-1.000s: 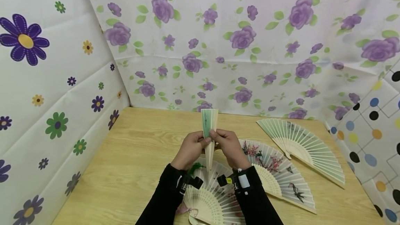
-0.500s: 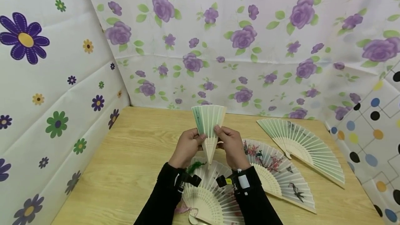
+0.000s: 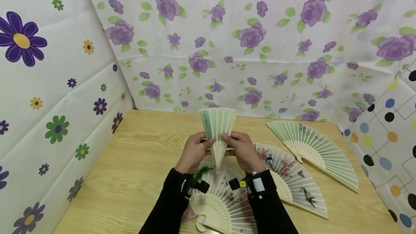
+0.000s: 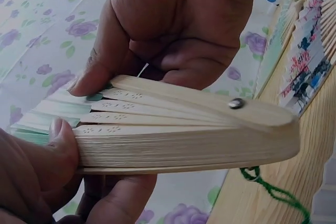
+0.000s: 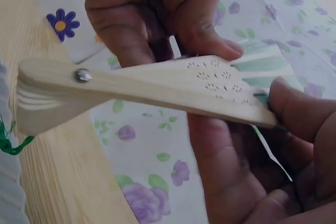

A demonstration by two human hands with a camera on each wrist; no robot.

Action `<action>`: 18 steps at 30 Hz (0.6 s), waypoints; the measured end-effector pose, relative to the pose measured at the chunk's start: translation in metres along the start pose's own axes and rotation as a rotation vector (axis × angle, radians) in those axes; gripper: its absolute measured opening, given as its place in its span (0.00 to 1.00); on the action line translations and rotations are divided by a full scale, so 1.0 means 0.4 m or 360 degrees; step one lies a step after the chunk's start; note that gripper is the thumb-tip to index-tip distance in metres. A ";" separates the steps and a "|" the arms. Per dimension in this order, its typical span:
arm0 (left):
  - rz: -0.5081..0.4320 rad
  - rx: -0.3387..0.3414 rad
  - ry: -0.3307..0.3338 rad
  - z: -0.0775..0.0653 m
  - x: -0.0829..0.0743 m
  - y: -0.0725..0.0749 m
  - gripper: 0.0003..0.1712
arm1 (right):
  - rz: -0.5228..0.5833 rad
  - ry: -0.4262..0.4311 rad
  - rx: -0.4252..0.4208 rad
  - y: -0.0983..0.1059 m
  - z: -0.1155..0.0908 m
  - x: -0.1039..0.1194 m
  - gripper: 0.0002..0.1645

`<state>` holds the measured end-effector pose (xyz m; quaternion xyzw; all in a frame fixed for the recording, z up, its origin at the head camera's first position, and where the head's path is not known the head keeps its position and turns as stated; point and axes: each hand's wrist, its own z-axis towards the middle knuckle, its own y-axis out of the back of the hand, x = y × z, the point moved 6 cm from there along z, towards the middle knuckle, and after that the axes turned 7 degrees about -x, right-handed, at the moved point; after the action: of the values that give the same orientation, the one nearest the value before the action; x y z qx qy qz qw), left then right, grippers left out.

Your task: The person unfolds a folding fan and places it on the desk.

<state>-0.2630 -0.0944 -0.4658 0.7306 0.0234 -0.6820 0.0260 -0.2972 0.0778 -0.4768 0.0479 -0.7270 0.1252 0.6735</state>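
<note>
Both hands hold a pale green folding fan (image 3: 218,124) upright over the table, partly spread, its pivot end pointing down. The left hand (image 3: 194,151) pinches its left edge between thumb and fingers. On the opposite edge, the right hand (image 3: 241,151) grips with its thumb on the face. In the left wrist view, pierced wooden ribs (image 4: 118,116) splay near the top while many others stay stacked together. A metal pivot pin (image 5: 83,75) shows in the right wrist view. From the pivot end hangs a green cord (image 4: 278,195), its tassel (image 3: 203,171) seen in the head view.
A spread fan with a pink cord (image 3: 212,205) lies under the forearms. To the right lie an open fan with pink blossoms (image 3: 305,187) and an open green fan (image 3: 320,151). Flowered cloth (image 3: 208,46) hangs behind the wooden table (image 3: 130,176).
The green fan was nearly folded a second ago. Its two edges have moved apart as the hands spread it into a narrow wedge. Over the last half second it has hardly changed.
</note>
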 end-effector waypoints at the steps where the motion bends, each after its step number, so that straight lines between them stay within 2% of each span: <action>1: -0.0026 -0.0011 0.0005 0.001 0.001 0.002 0.21 | 0.0030 0.0002 -0.0025 0.001 0.000 0.001 0.25; 7: -0.0086 -0.0131 0.0021 0.006 0.000 0.019 0.20 | 0.0123 0.0044 -0.0105 0.007 -0.001 0.003 0.26; 15: -0.0116 -0.0105 0.0037 0.005 -0.005 0.024 0.21 | -0.0002 0.0014 0.0127 -0.004 0.001 0.000 0.25; 18: -0.0130 -0.0107 0.0047 0.005 -0.004 0.027 0.21 | -0.0004 0.0010 0.0141 -0.005 -0.001 0.000 0.25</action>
<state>-0.2645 -0.1053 -0.4641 0.7377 0.0764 -0.6705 0.0225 -0.2964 0.0758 -0.4764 0.0782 -0.7185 0.1566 0.6731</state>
